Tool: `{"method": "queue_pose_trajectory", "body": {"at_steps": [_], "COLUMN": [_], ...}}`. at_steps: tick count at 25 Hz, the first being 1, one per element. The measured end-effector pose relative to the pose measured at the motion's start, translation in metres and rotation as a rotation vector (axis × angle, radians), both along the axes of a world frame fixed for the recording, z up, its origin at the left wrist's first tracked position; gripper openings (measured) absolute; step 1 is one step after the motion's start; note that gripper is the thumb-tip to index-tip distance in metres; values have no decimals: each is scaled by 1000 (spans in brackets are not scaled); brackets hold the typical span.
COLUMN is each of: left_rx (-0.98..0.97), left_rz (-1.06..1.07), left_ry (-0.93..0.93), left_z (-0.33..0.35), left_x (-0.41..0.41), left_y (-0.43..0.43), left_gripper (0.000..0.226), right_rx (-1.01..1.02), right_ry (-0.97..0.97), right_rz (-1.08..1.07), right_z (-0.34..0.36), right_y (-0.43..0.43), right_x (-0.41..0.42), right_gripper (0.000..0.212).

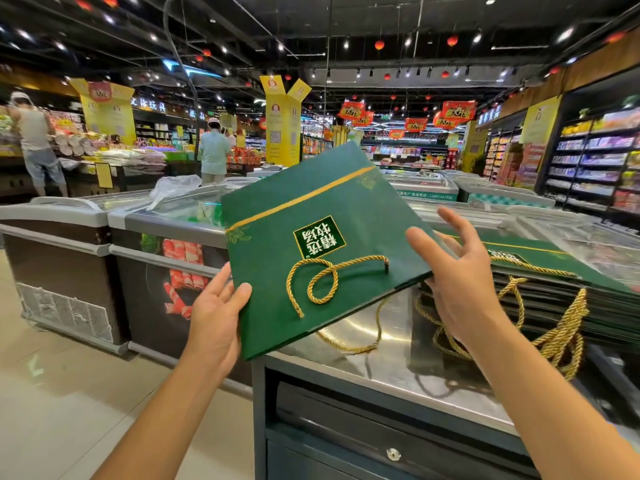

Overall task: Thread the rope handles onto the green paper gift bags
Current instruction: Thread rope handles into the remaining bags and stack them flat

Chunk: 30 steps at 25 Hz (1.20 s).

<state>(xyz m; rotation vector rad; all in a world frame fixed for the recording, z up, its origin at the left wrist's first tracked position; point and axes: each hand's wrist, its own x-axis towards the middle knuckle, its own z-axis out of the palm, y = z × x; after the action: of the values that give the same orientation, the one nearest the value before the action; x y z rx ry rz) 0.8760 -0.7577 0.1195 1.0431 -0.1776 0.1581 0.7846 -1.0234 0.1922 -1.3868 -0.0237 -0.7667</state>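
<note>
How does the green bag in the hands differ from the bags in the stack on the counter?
The held bag is up off the counter, tilted, gripped by the left hand at its corner; the right hand is at its edge. The stacked bags lie flat on the steel counter.
The held bag's gold rope curls across its face; the stack's ropes hang over the side.
Both are flat, dark green, with a gold stripe and gold ropes.

A flat green gift bag [311, 233] is held up over the steel surface [363, 344], tilted, its label upside down. The left hand [214, 317] grips its near corner, thumb on top; the right hand [453, 271] touches the right edge, fingers spread. A gold rope handle [325, 278] loops across its face. More bags are stacked [554, 292] at right, ropes dangling.
</note>
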Motion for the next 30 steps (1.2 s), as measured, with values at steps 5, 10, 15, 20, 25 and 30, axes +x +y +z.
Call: {"method": "queue_pose_trajectory", "body": {"at_steps": [5, 10, 15, 20, 25, 30], "left_rx": [208, 526, 848, 1038, 1169, 1262], "left_rz": [19, -123, -150, -248, -335, -390], "left_ry": [-69, -164, -331, -425, -473, -471], "left_z": [36, 89, 133, 153, 146, 126], "left_x": [14, 23, 29, 34, 38, 46], "left_y": [-3, -27, -84, -163, -236, -273], "left_gripper": [48, 71, 64, 65, 66, 67], "right_rx": [-397, -701, -839, -914, -927, -949], "right_ry": [220, 340, 397, 540, 691, 771], "right_rz": [14, -232, -409, -518, -569, -588], "right_z": [25, 54, 76, 84, 70, 52], "right_y": [-23, -51, -99, -156, -205, -233], "right_x": [-5, -26, -52, -81, -101, -100], "right_gripper": [53, 52, 49, 48, 46, 46]}}
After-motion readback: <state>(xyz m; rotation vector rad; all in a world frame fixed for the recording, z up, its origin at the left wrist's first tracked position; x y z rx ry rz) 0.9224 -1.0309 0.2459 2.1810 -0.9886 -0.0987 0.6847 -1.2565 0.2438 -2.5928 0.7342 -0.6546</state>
